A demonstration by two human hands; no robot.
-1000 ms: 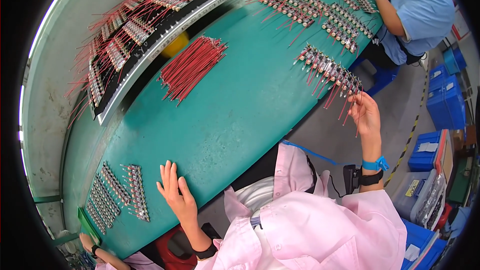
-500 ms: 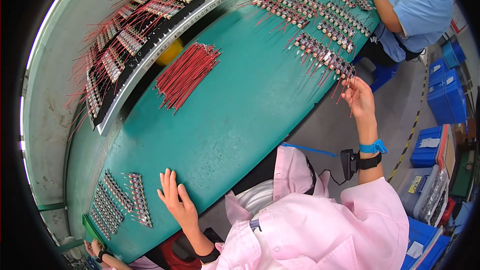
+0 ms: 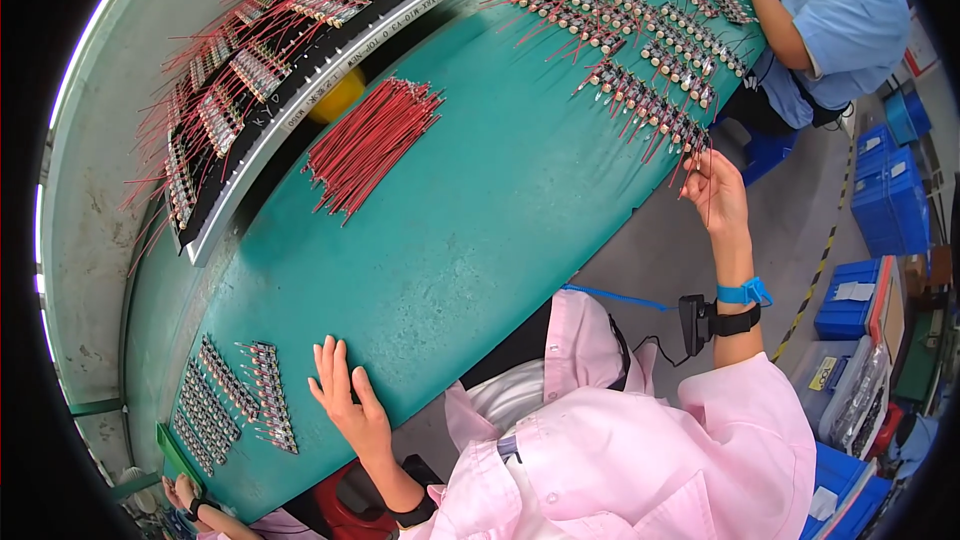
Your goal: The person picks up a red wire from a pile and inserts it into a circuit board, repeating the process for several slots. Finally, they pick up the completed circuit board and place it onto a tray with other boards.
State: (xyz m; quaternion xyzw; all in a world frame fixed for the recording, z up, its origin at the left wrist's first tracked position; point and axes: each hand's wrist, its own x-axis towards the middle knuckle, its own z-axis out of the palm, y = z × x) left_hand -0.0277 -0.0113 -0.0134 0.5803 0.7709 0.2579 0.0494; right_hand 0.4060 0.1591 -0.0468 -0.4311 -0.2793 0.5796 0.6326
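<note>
My right hand (image 3: pixel 718 195) is at the table's near right edge, fingertips pinched at the near end of a strip of small circuit boards (image 3: pixel 648 108) with red wires. Thin wires hang beside those fingers; the exact point of grip is too small to make out. The strip lies slantwise on the green table (image 3: pixel 480 230), its near end at the edge. My left hand (image 3: pixel 350 405) rests on the tabletop, fingers stretched out and holding nothing. To its left lie several more board strips (image 3: pixel 268 395), apart from the hand.
A pile of red wires (image 3: pixel 375 145) lies mid-table. Behind it, a white-edged rack (image 3: pixel 330 90) carries wired boards. More board strips (image 3: pixel 600 10) cover the far right. A co-worker in blue (image 3: pixel 845 10) sits there; another person's hand (image 3: pixel 182 492) shows lower left. Blue bins (image 3: pixel 890 200) stand right.
The fingers of my right hand have curled in slightly at the strip's end. My left hand stays flat on the table. The whole view has shifted a little.
</note>
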